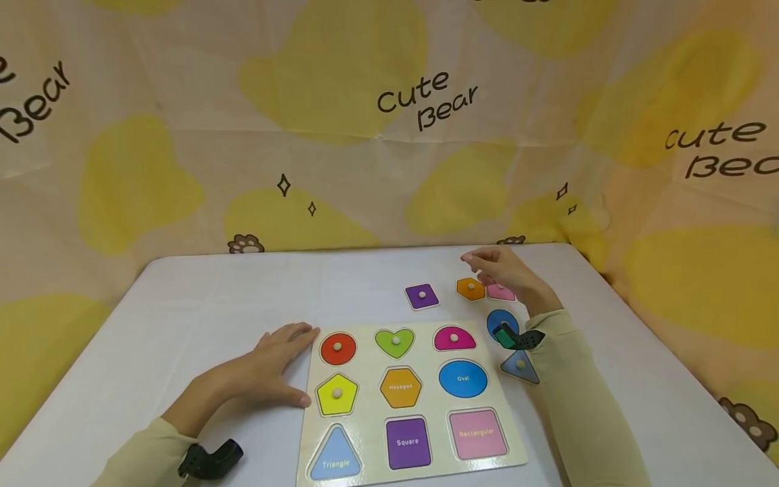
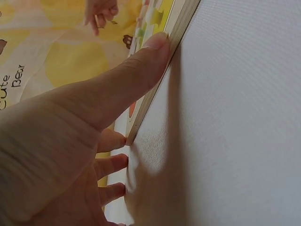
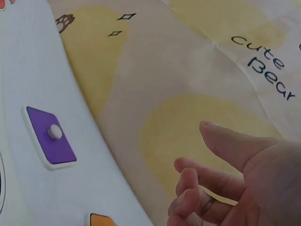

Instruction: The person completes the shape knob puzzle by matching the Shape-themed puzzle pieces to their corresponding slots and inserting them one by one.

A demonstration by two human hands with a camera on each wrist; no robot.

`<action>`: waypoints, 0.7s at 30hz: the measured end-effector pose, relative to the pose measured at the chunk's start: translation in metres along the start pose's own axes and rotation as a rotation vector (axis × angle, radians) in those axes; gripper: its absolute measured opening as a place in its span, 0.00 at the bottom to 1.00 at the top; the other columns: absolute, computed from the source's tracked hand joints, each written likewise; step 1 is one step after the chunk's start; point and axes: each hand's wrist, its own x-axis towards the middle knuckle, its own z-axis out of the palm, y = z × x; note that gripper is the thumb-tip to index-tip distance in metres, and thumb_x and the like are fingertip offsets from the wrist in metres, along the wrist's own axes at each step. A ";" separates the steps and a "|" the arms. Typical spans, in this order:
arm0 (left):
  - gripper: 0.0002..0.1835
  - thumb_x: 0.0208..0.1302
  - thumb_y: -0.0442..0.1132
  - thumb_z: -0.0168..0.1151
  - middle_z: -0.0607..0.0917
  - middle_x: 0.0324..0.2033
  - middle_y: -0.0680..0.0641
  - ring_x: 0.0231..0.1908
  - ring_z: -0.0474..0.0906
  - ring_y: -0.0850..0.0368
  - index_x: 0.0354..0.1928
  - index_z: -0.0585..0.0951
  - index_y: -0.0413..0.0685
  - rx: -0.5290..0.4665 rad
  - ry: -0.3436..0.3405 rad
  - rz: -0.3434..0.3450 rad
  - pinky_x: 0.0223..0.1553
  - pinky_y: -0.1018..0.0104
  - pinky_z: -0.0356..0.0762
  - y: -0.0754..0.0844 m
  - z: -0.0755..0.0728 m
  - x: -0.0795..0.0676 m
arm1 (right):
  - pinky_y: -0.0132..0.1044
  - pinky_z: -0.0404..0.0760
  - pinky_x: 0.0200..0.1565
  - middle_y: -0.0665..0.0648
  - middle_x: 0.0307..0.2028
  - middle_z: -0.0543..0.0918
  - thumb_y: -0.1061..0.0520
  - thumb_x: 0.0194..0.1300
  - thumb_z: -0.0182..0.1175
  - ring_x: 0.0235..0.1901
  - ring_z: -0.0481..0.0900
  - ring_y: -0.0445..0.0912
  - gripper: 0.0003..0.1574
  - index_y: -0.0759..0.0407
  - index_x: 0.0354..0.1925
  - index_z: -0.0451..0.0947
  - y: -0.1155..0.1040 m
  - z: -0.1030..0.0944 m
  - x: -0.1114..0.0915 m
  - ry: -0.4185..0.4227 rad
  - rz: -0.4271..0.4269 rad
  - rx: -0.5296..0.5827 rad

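A wooden shape puzzle board (image 1: 372, 453) lies on the table. My left hand (image 1: 268, 368) is at its left edge, with the thumb (image 2: 157, 44) and a fingertip touching the side. Over the far right of the table is my right hand (image 1: 505, 272), fingers loosely bent and holding nothing. Just below that hand lie an orange hexagon piece (image 1: 467, 289) and a pink rectangle piece (image 1: 502, 293), the pink one partly hidden. A purple square piece (image 1: 416, 297) sits to their left. Beneath the right wrist are a blue oval piece (image 1: 499, 316) and a light blue triangle piece (image 1: 517, 368).
Seated in the board are a red circle (image 1: 347, 352), green heart (image 1: 389, 346), magenta semicircle (image 1: 464, 340) and yellow pentagon (image 1: 331, 406), each knobbed. Other recesses show printed names, such as Oval (image 1: 462, 389). A patterned cloth (image 1: 365, 169) hangs behind the white table (image 1: 255, 291).
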 end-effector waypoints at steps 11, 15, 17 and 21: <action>0.61 0.44 0.63 0.79 0.60 0.76 0.37 0.76 0.52 0.33 0.78 0.60 0.47 0.014 0.006 -0.008 0.73 0.24 0.44 -0.001 0.002 0.000 | 0.28 0.78 0.33 0.62 0.43 0.78 0.55 0.70 0.64 0.36 0.75 0.49 0.26 0.63 0.63 0.77 0.038 0.012 0.018 0.070 0.134 -0.091; 0.61 0.45 0.62 0.79 0.61 0.76 0.37 0.76 0.53 0.33 0.78 0.60 0.47 0.004 0.009 -0.002 0.73 0.24 0.44 0.000 0.001 0.000 | 0.28 0.80 0.40 0.67 0.52 0.78 0.56 0.71 0.63 0.43 0.77 0.52 0.23 0.63 0.61 0.79 0.041 0.014 0.019 0.085 0.188 -0.140; 0.61 0.45 0.62 0.79 0.61 0.76 0.37 0.76 0.53 0.33 0.78 0.60 0.46 0.002 0.009 -0.001 0.73 0.24 0.44 0.000 0.001 0.001 | 0.30 0.82 0.45 0.69 0.57 0.77 0.56 0.71 0.62 0.48 0.77 0.55 0.22 0.64 0.59 0.79 0.042 0.015 0.019 0.088 0.209 -0.169; 0.61 0.45 0.62 0.79 0.61 0.76 0.37 0.76 0.53 0.34 0.78 0.60 0.47 0.011 0.006 -0.013 0.73 0.25 0.44 0.000 0.002 0.001 | 0.32 0.81 0.47 0.70 0.57 0.77 0.57 0.72 0.62 0.50 0.75 0.56 0.21 0.64 0.59 0.79 0.046 0.020 0.019 0.097 0.241 -0.161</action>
